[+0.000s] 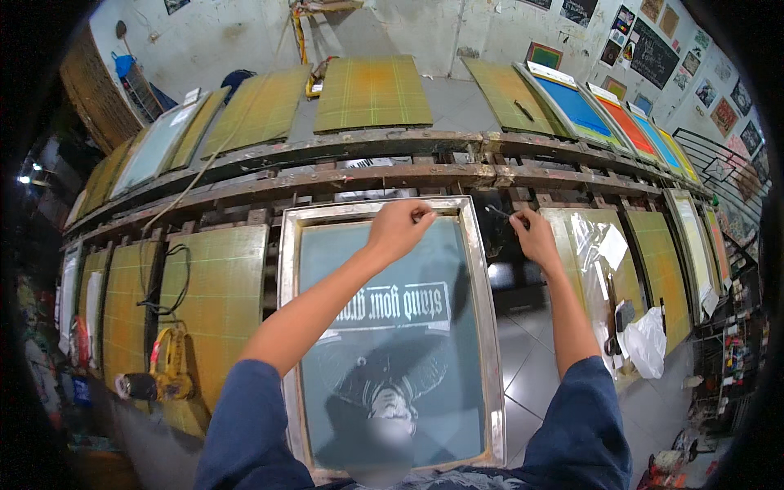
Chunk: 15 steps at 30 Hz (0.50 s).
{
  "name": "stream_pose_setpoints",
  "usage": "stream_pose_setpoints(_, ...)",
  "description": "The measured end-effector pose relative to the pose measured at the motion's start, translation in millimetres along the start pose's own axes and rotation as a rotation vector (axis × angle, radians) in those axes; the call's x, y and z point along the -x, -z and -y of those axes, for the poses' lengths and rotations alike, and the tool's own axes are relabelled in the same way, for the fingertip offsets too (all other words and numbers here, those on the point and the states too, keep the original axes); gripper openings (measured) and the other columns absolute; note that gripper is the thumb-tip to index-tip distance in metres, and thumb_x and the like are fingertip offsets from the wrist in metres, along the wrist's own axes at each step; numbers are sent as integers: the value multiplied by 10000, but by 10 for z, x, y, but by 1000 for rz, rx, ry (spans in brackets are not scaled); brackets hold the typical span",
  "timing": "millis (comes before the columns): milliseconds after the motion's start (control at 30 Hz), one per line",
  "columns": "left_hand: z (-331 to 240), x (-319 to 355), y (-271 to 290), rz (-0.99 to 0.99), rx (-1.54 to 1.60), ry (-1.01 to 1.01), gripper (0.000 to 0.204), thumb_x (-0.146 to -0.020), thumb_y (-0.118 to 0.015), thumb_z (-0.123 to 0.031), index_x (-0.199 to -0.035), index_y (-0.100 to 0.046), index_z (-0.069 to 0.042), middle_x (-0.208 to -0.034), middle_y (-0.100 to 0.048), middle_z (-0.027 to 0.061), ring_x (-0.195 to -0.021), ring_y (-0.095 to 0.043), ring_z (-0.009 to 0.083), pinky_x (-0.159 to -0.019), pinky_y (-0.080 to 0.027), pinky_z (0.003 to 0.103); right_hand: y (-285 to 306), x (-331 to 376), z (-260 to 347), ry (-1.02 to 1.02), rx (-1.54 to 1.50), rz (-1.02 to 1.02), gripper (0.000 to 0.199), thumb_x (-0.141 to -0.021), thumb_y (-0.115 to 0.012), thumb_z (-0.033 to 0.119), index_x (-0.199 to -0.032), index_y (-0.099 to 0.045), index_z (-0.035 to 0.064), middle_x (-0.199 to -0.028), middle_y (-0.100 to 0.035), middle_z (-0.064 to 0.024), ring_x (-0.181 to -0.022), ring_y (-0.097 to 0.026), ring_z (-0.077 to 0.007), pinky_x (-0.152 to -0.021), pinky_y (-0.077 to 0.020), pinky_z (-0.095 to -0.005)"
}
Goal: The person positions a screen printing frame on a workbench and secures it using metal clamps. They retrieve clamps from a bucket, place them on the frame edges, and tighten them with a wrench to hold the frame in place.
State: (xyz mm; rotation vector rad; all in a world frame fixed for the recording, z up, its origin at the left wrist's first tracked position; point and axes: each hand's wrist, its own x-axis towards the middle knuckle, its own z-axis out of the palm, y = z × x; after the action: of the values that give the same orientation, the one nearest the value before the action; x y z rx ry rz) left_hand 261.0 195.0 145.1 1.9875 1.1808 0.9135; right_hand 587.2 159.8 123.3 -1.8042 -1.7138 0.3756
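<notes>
Head: left hand [398,230] curled over frame [482,318]; right hand [534,238] pinches thin item [496,211].

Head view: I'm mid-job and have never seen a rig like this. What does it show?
No robot here: someone works bare-handed, filmed by a wide camera worn on the head, looking down, so straight edges bend. In front lies a metal frame with blue-grey mesh bearing pale lettering. The left hand is at the frame's far bar; I can't tell whether it holds anything. The right hand, right of the frame, seems to pinch a thin piece too small to identify. Boards flank the frame, with a yellow tool left and a white bag right.
</notes>
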Motion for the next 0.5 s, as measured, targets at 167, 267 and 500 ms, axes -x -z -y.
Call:
stream_pose_setpoints(167,685,-948,-758,3,-445,-184,614,-792,-722,-561,-1097,-734,-29,-1035,-721,173,-974,-674,352,-902,-511,463,-355,-909,-234,46,133,143,285,-923,-662,274,-978,-693,-4,-959,-691,-232,-951,-652,-406,-817,-497,-435)
stream_pose_setpoints(267,795,-1116,-958,132,-374,-35,671,-751,-699,-662,-1133,-740,-112,-1081,-714,176,-1040,-666,347,-928,-505,471,-447,-1227,-379,57,144,240,303,-910,-683,294,-973,-704,-1,-865,-695,-227,-840,-671,-393,-765,-506,-440)
stream_pose_setpoints(500,821,-1151,-1033,119,-306,11,588,-716,-727,-677,-1049,-778,-196,-923,-743,120,-914,-700,326,-838,-540,425,-536,-1658,-679,47,66,594,293,-915,-701,307,-995,-711,25,-898,-712,-153,-850,-642,-224,-795,-498,-375)
